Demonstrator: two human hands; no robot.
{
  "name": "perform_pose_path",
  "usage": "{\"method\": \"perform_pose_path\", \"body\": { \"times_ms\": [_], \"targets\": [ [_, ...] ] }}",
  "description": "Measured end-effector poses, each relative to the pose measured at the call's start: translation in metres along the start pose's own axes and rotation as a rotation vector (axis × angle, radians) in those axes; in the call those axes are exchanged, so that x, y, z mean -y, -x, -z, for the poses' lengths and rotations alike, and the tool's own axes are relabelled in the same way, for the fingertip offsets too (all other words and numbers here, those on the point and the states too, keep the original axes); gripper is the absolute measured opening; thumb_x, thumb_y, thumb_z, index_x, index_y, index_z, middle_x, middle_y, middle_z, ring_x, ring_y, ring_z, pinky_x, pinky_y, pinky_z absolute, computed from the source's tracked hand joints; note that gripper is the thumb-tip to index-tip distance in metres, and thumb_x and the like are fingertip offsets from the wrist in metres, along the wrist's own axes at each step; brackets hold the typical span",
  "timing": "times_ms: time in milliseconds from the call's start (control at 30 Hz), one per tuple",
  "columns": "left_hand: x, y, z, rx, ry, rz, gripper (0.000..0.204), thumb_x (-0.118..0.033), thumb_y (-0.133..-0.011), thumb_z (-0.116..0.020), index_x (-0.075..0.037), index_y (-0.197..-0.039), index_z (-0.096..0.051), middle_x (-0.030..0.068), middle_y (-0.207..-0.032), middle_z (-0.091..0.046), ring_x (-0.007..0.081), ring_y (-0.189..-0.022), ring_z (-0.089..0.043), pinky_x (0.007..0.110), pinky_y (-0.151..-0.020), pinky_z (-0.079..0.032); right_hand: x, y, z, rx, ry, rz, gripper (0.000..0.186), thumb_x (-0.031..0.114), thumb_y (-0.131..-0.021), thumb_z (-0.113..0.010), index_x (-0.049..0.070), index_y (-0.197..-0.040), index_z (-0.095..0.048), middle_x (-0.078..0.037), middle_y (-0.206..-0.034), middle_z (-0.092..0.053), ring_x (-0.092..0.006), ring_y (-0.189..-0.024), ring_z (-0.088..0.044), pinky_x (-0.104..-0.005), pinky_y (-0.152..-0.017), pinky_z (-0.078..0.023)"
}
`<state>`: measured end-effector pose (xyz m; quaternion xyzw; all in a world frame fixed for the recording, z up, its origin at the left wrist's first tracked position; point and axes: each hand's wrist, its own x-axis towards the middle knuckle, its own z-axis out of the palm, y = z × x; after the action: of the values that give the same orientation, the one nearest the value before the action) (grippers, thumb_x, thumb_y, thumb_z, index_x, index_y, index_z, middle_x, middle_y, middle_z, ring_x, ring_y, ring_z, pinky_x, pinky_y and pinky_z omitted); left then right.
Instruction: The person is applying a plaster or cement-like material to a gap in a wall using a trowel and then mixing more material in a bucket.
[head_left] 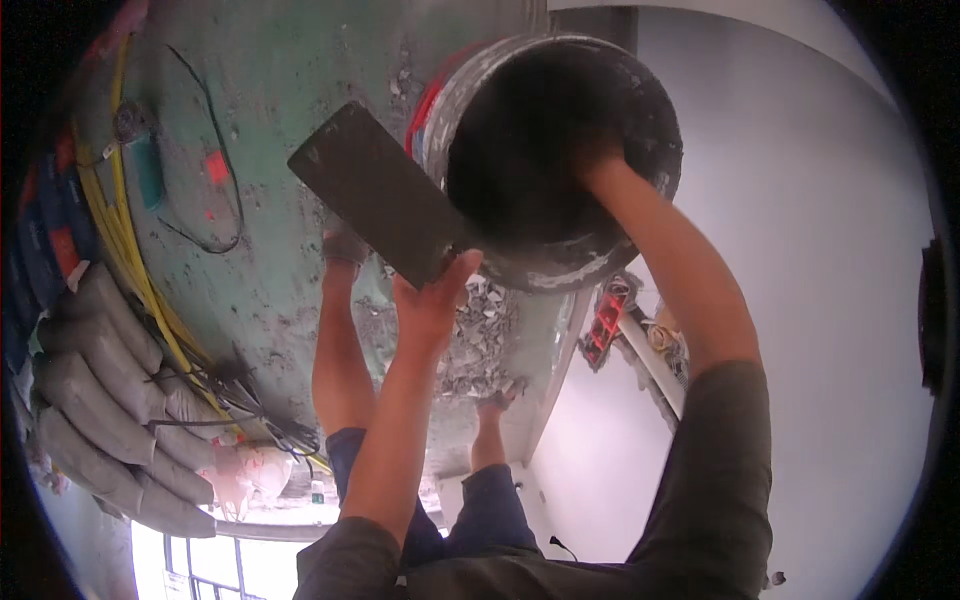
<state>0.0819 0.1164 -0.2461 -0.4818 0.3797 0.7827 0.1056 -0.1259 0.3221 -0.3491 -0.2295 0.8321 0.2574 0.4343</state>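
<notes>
My left hand [432, 298] is closed round a plastering trowel [370, 190], thumb uppermost. Its wide, dark rectangular blade points up and to the left, flat side towards me, and its lower corner overlaps the bucket's left side. The large round bucket [665, 130] is smeared with dried grey plaster and has red on its outer left side. My right hand [598, 158] reaches down into its dark mouth; the fingers fade into shadow, so what they touch or hold is hidden. The bucket's contents are too dark to make out.
Broken rubble [478, 340] lies between my feet on the dusty green floor [270, 120]. Yellow hoses [125, 235] and black cables run along the left, beside stacked grey sacks [95, 375]. A white wall [800, 250] rises close on the right. A red tool [605, 325] sits below the bucket.
</notes>
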Motion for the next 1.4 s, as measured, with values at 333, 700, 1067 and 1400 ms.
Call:
{"method": "perform_pose_path", "body": {
  "times_ms": [333, 700, 1067, 1400],
  "targets": [
    [0.001, -0.005, 0.002, 0.045, -0.06, 0.02, 0.011, -0.007, -0.081, -0.075, -0.005, -0.084, -0.065, -0.0049, -0.073, -0.058, 0.0027, -0.057, -0.046, 0.021, -0.05, -0.033, 0.002, -0.038, -0.123, -0.362, 0.068, 0.157, 0.051, 0.027, -0.09, -0.059, 0.007, -0.135, -0.048, -0.019, -0.131, -0.055, -0.0332, -0.11, -0.061, -0.0445, -0.089, -0.052],
    [0.003, -0.003, 0.002, 0.081, -0.065, -0.018, 0.011, -0.008, -0.081, -0.076, -0.007, -0.088, -0.067, -0.0039, -0.081, -0.063, 0.0036, -0.064, -0.053, 0.021, -0.054, -0.039, 0.082, -0.008, -0.109, 0.112, -0.433, 0.398, 0.048, 0.021, -0.088, -0.056, 0.008, -0.134, -0.052, -0.021, -0.11, -0.065, -0.035, -0.094, -0.064, -0.0454, -0.084, -0.051],
    [0.004, -0.007, 0.002, -0.027, -0.038, -0.076, 0.016, -0.004, -0.082, -0.074, -0.006, -0.095, -0.065, -0.0046, -0.078, -0.06, 0.0033, -0.063, -0.049, 0.02, -0.052, -0.036, 0.002, 0.006, 0.016, -0.108, -0.241, 0.233, 0.027, 0.025, -0.093, -0.052, 0.009, -0.107, -0.068, -0.017, -0.107, -0.067, -0.0295, -0.096, -0.067, -0.0411, -0.073, -0.055],
    [-0.005, -0.01, 0.005, 0.064, -0.073, 0.021, 0.012, -0.008, -0.08, -0.076, -0.005, -0.085, -0.065, -0.0058, -0.073, -0.058, 0.0027, -0.061, -0.046, 0.021, -0.052, -0.035, 0.029, -0.024, -0.069, 0.007, -0.195, -0.028, 0.034, 0.019, -0.089, -0.058, 0.008, -0.121, -0.061, -0.018, -0.113, -0.065, -0.0339, -0.102, -0.065, -0.0411, -0.084, -0.054]
  ]
}}
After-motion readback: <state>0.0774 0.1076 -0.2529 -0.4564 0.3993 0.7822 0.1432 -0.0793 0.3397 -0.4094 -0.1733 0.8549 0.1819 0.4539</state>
